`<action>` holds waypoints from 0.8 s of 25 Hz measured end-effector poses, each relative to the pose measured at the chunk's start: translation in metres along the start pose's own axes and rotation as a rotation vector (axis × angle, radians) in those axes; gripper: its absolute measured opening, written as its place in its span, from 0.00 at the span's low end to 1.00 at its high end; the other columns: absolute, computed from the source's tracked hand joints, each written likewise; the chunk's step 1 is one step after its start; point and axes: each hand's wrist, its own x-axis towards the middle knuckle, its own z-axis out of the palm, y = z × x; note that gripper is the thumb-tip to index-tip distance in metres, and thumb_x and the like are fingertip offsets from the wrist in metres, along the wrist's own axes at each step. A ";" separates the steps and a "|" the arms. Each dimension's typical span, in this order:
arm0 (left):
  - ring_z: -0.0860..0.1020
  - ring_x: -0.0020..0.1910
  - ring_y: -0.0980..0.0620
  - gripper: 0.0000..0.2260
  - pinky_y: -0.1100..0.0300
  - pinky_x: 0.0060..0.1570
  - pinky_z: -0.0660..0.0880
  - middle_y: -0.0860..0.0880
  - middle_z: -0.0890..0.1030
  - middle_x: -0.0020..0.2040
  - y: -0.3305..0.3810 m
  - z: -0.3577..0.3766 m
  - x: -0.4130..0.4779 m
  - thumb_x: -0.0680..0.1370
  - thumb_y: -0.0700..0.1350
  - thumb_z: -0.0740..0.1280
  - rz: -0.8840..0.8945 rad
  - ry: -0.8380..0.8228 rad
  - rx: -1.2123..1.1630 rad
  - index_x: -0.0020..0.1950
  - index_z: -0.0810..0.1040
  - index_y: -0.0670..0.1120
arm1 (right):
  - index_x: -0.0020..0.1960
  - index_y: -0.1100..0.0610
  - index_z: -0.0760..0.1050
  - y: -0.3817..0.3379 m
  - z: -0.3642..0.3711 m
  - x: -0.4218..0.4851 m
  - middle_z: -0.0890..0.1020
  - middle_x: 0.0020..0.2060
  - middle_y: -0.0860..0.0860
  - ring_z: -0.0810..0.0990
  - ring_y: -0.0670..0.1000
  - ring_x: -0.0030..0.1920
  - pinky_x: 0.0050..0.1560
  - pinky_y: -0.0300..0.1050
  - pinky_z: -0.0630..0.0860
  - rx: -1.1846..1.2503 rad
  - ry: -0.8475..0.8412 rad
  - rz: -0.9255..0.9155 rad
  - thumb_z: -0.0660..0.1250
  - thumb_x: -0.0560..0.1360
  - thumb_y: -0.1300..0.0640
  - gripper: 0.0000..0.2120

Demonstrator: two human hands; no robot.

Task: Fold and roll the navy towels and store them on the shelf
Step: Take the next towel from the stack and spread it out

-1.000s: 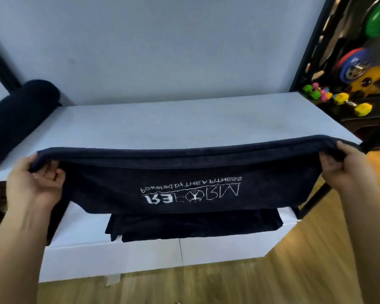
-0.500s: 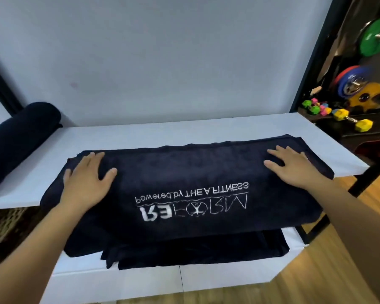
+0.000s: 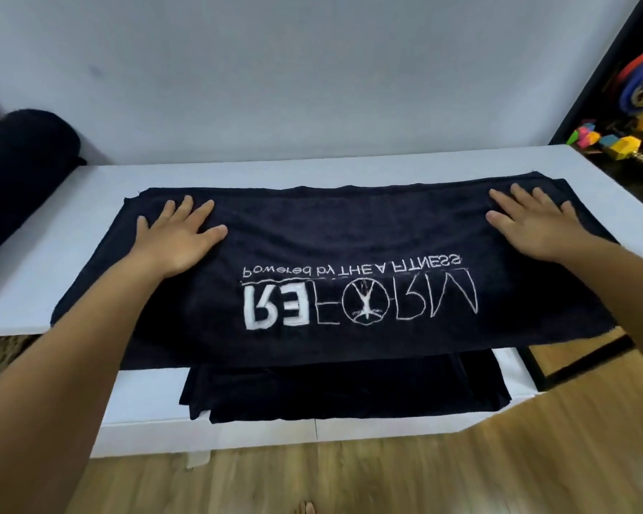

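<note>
The navy towel (image 3: 349, 231) carries white lettering, inverted from the head view. Large line: "REFORM", the O enclosing a figure emblem. Smaller line, at 12 o'clock from it: "Powered by THE A FITNESS".

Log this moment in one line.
navy towel: spread on white table | left hand: flat on towel | right hand: flat on towel

matt navy terry towel (image 3: 331, 246) on a smooth white shelf (image 3: 34, 291).

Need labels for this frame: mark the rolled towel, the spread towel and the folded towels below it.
rolled towel (image 3: 19, 172), head view, its rounded side.
spread towel (image 3: 331, 231), head view, bare cloth above the lettering.
folded towels (image 3: 342, 395), head view, top layer.
</note>
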 end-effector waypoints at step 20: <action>0.76 0.59 0.40 0.15 0.43 0.71 0.63 0.41 0.80 0.61 0.028 -0.012 0.062 0.78 0.45 0.64 0.215 0.525 -0.132 0.62 0.79 0.40 | 0.62 0.56 0.78 -0.040 -0.033 0.004 0.80 0.61 0.57 0.75 0.60 0.63 0.64 0.53 0.70 0.300 0.464 -0.044 0.63 0.79 0.51 0.16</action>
